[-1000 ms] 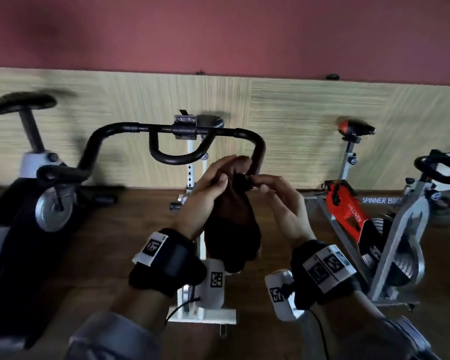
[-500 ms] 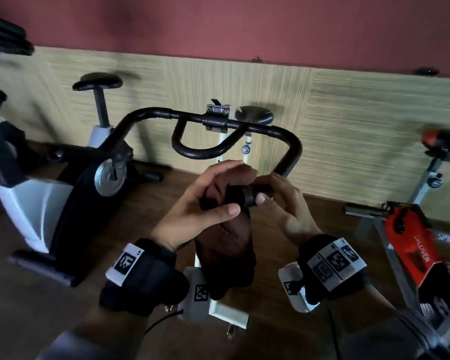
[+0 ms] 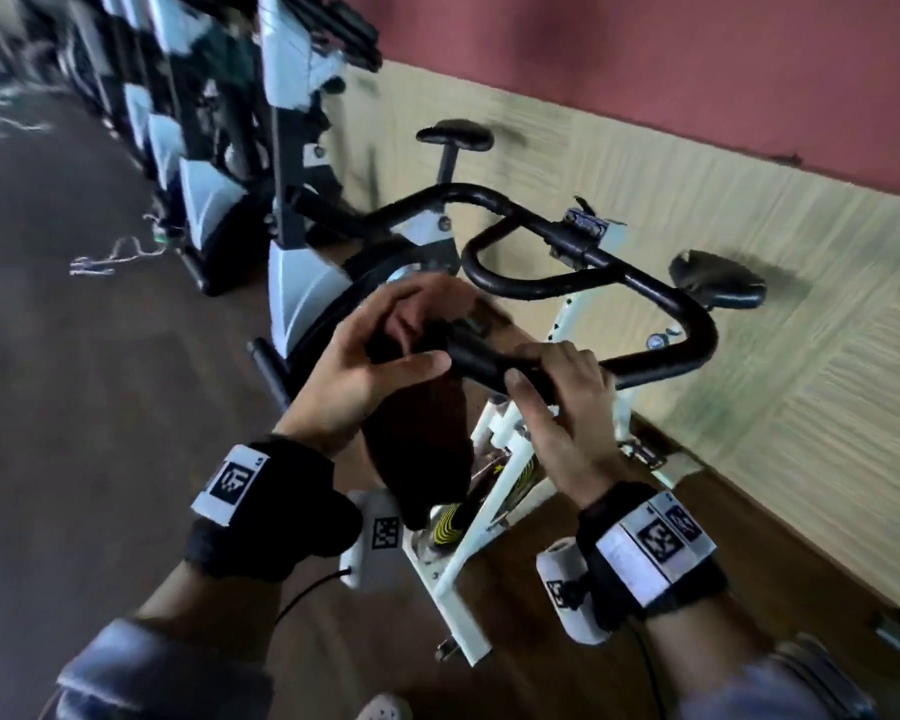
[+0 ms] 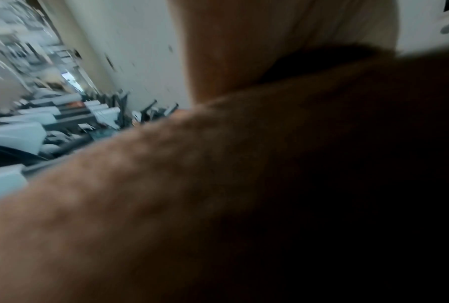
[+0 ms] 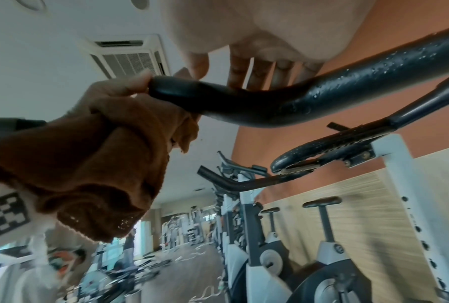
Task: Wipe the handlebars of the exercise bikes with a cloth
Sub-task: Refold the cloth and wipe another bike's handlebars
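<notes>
A black handlebar [image 3: 661, 304] tops the white-framed exercise bike in front of me. Its near right grip points toward me. My left hand [image 3: 385, 356] holds a brown cloth [image 3: 417, 449] bunched at the tip of that grip, and the cloth's loose end hangs below. My right hand [image 3: 552, 387] curls over the same grip just behind the cloth. The right wrist view shows the handlebar [image 5: 347, 86] from below, with the cloth [image 5: 88, 164] gripped by the left hand [image 5: 114, 90]. The cloth [image 4: 218, 184] fills most of the blurred left wrist view.
More exercise bikes [image 3: 219, 163] stand in a row along the left, close to this one. A black saddle [image 3: 718, 283] sits behind the handlebar, by the wood-panelled wall [image 3: 749, 200]. A cord [image 3: 115, 254] lies on the dark floor at the left.
The head view has swung left and tilted. My right hand went from pinching the grip's tip to curling over the grip. The left hand stays at the tip with the cloth.
</notes>
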